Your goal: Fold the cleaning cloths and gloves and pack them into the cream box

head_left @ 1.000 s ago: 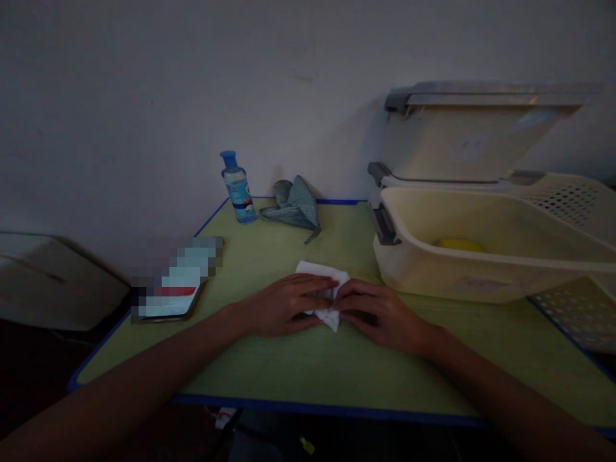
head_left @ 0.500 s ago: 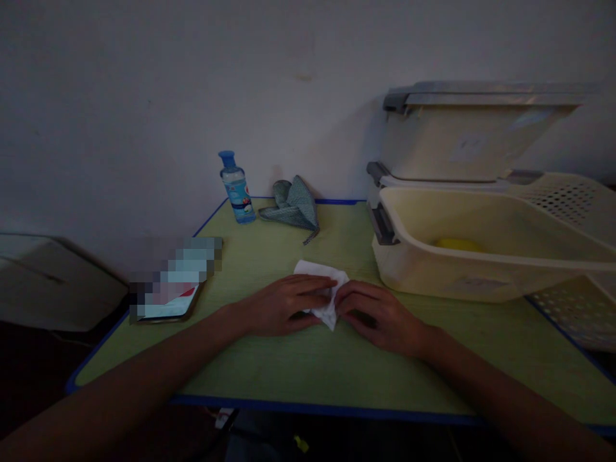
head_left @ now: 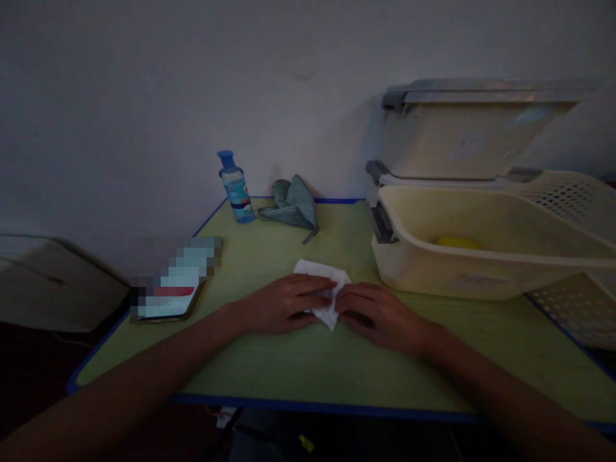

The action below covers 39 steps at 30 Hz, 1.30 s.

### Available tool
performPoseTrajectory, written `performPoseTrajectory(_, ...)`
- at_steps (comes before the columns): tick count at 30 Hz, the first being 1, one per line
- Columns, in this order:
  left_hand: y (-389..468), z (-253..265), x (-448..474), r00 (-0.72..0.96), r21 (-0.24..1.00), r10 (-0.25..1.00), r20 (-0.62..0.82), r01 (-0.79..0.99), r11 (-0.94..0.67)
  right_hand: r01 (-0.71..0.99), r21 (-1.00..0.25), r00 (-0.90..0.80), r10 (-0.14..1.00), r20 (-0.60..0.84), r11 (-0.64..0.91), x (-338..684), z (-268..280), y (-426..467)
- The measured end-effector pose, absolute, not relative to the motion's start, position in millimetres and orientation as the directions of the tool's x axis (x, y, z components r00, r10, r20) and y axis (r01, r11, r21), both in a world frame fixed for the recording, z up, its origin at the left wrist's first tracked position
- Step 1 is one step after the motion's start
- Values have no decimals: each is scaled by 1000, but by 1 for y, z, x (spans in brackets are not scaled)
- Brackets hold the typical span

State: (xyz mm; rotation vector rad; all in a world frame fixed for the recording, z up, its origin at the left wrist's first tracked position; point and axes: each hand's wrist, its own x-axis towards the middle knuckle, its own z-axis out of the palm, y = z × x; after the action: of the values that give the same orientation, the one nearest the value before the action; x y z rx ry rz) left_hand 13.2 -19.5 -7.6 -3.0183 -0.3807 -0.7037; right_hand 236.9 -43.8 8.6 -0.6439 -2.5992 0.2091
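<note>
A small white tissue (head_left: 328,316), partly folded and creased, lies on the green tabletop in front of me. My left hand (head_left: 283,303) rests over its left part with the fingers stretched across it and the thumb apart below. At the right edge of the tissue, the bent fingertips of my right hand (head_left: 378,314) pinch it. Both hands stay low over the table, and the fingers cover much of the tissue's middle.
A blue-capped bottle (head_left: 237,187) and a grey-green cloth item (head_left: 293,202) stand at the table's back edge. To the left lies a phone (head_left: 173,305). A cream basket (head_left: 443,276) holding something yellow (head_left: 459,242) occupies the right, with a lidded bin (head_left: 447,144) behind.
Almost nothing differs. The whole view has shifted very slightly, while both hands keep their places on the tissue.
</note>
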Motion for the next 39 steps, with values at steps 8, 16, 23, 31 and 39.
performPoseTrajectory(8,-21,-8,13,795,-9,180,579,227,-974,353,-310,-768,463,443,883,239,6,-42)
performPoseTrajectory(16,-20,-7,12,790,-53,141,597,214,-975,396,-328,-756,508,413,857,238,7,-43)
performPoseTrajectory(23,-20,-8,14,798,-27,195,570,255,-966,473,-308,-737,562,376,826,233,10,-46)
performPoseTrajectory(31,-20,-4,16,758,-123,161,632,304,-945,475,-292,-707,558,436,830,234,2,-44)
performPoseTrajectory(39,-19,-2,13,846,79,244,474,235,-969,404,-244,-823,467,323,881,236,9,-45)
